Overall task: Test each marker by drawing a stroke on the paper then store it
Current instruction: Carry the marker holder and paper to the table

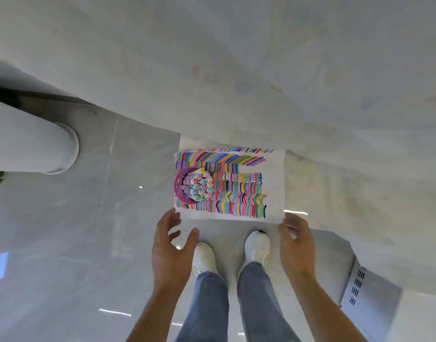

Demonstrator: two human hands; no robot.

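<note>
Left hand (pixel 173 245) and right hand (pixel 296 239), empty and spread, flank the paper (pixel 273 183) at the bench's (pixel 261 70) near edge, probably to lift it; markers (pixel 202 186) fill the basket (pixel 180 191).

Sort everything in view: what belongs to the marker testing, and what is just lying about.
Job: paper covered in coloured strokes; markers standing in the purple basket; left hand and right hand, both open at the paper's near edge.
Just there: white shoes; white column; grey vented box.
</note>
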